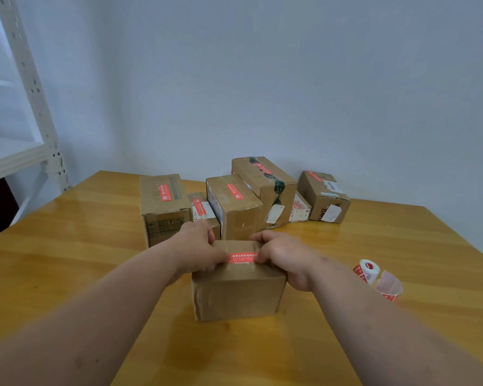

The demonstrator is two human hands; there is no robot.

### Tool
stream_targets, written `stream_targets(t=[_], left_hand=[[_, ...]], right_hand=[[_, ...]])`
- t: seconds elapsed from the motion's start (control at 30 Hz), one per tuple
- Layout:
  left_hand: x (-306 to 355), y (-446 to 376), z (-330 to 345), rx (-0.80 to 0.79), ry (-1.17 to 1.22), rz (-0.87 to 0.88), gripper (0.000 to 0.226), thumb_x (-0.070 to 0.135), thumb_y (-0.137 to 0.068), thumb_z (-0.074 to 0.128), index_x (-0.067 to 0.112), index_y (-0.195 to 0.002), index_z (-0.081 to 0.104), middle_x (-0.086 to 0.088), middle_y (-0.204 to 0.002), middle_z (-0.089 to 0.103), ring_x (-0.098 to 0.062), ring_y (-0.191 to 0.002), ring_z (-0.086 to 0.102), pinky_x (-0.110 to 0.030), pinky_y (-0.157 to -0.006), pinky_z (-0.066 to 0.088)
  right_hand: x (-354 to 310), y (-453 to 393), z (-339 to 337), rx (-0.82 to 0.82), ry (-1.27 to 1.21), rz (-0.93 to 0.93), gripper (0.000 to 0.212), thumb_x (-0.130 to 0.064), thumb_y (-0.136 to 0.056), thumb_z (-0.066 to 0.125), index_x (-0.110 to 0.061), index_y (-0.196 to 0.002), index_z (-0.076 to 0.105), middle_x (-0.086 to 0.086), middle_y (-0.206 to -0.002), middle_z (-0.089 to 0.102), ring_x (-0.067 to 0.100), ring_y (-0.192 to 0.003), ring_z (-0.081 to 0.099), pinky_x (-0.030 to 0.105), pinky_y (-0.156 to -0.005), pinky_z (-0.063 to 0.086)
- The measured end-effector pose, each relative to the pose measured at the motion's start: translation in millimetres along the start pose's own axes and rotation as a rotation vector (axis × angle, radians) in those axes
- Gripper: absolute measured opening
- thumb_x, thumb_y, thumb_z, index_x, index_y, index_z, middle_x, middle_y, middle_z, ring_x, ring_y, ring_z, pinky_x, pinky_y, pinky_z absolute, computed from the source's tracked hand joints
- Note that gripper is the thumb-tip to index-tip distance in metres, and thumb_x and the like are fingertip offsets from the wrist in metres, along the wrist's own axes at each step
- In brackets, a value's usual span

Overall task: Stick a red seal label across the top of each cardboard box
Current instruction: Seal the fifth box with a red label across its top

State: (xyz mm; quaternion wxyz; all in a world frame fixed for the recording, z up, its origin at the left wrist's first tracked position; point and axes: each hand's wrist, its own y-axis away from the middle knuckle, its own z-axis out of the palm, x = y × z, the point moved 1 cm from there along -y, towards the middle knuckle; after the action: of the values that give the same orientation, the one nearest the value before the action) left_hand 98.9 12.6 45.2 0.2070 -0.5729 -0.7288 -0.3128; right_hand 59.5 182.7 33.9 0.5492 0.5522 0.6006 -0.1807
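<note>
The near cardboard box stands on the tabletop, a red seal label lying across its top. The left hand and right hand curl over the box's top edges, thumbs pressing the label's two ends. This looks like the smoothing-down step. Next, likely, let go and fetch another label from the label roll at the right; the far boxes already carry seals.
</note>
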Motion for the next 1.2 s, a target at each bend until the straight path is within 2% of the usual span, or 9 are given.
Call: stream_targets(t=[0.1, 0.33, 0.43, 0.5, 0.57, 0.7, 0.9, 1.07, 1.2], left_hand=[[4.0, -2.5, 3.6, 0.040, -0.061, -0.020, 0.053, 0.048, -0.069, 0.081, 0.020, -0.101, 0.049, -0.003, -0.107, 0.048, -0.017, -0.087, 0.053, -0.026, -0.063, 0.047], [-3.6, -0.7, -6.2, -0.066, 0.112, -0.029, 0.035, 0.013, -0.083, 0.073, 0.023, -0.108, 0.050, -0.004, -0.108, 0.054, -0.019, -0.094, 0.054, -0.027, -0.073, 0.048], [-4.0, -3.0, -6.6, -0.067, 0.129, -0.019, 0.031, 0.017, -0.084, 0.071, 0.022, -0.107, 0.050, -0.005, -0.106, 0.056, -0.019, -0.095, 0.054, -0.030, -0.076, 0.050], [-1.5, -5.4, -1.8, -0.024, 0.093, -0.005, 0.030, 0.024, -0.084, 0.072, 0.020, -0.104, 0.050, -0.005, -0.102, 0.058, -0.018, -0.090, 0.056, -0.026, -0.068, 0.047], [-0.5, -8.0, 0.4, -0.003, 0.098, -0.003, 0.030, 0.023, -0.084, 0.073, 0.020, -0.103, 0.049, -0.005, -0.101, 0.059, -0.017, -0.089, 0.057, -0.026, -0.067, 0.048], [-8.6, -7.4, -5.6, -0.040, 0.178, -0.018, 0.023, 0.014, -0.090, 0.065, 0.023, -0.104, 0.050, -0.006, -0.108, 0.058, -0.018, -0.096, 0.056, -0.030, -0.081, 0.051], [-4.5, -4.2, 0.0, -0.025, 0.081, 0.008, 0.044, 0.031, -0.077, 0.080, 0.023, -0.107, 0.049, -0.001, -0.106, 0.053, -0.016, -0.090, 0.054, -0.024, -0.067, 0.046], [-11.2, -2.3, -9.8, -0.114, 0.179, -0.018, 0.041, 0.014, -0.081, 0.076, 0.026, -0.110, 0.049, -0.003, -0.110, 0.055, -0.020, -0.099, 0.054, -0.035, -0.090, 0.050], [-6.2, -4.6, -1.2, -0.054, 0.155, 0.012, 0.036, 0.027, -0.082, 0.075, 0.023, -0.106, 0.049, -0.003, -0.108, 0.055, -0.017, -0.093, 0.055, -0.024, -0.068, 0.046]], right_hand=[[2.0, -1.5, 2.3, 0.028, 0.080, -0.019, 0.056, -0.018, -0.078, 0.072, -0.022, -0.131, 0.053, 0.006, -0.118, 0.060, 0.024, -0.104, 0.060, 0.038, -0.088, 0.055], [5.6, -2.2, -5.9, -0.049, -0.121, 0.017, 0.053, 0.007, -0.087, 0.051, -0.017, -0.134, 0.055, 0.014, -0.123, 0.058, 0.030, -0.109, 0.061, 0.040, -0.090, 0.056], [2.1, -2.8, -0.2, 0.007, -0.153, 0.034, 0.035, -0.009, -0.091, 0.055, -0.018, -0.124, 0.061, 0.013, -0.114, 0.064, 0.029, -0.102, 0.064, 0.043, -0.091, 0.056], [0.8, -2.8, 4.0, 0.064, -0.033, 0.011, 0.027, -0.023, -0.091, 0.063, -0.019, -0.118, 0.062, 0.007, -0.106, 0.067, 0.022, -0.090, 0.066, 0.037, -0.076, 0.059], [0.2, -2.0, 4.8, 0.097, 0.015, -0.011, 0.027, -0.019, -0.092, 0.063, -0.019, -0.119, 0.062, 0.005, -0.104, 0.066, 0.017, -0.084, 0.063, 0.029, -0.064, 0.053], [2.5, -0.6, 0.3, 0.034, -0.053, 0.005, 0.032, -0.008, -0.097, 0.052, -0.018, -0.126, 0.059, 0.008, -0.111, 0.065, 0.022, -0.099, 0.064, 0.035, -0.083, 0.057], [4.4, -0.8, 1.9, 0.020, 0.022, -0.023, 0.045, -0.017, -0.083, 0.072, -0.021, -0.125, 0.058, 0.005, -0.112, 0.063, 0.022, -0.099, 0.063, 0.034, -0.080, 0.056], [8.7, -1.3, -3.1, -0.041, -0.108, 0.005, 0.048, 0.000, -0.086, 0.060, -0.021, -0.129, 0.058, 0.011, -0.118, 0.062, 0.029, -0.105, 0.063, 0.038, -0.083, 0.057], [4.5, -2.1, 3.3, 0.035, -0.058, 0.004, 0.030, -0.022, -0.088, 0.063, -0.022, -0.118, 0.062, 0.009, -0.109, 0.066, 0.027, -0.100, 0.065, 0.039, -0.082, 0.058]])
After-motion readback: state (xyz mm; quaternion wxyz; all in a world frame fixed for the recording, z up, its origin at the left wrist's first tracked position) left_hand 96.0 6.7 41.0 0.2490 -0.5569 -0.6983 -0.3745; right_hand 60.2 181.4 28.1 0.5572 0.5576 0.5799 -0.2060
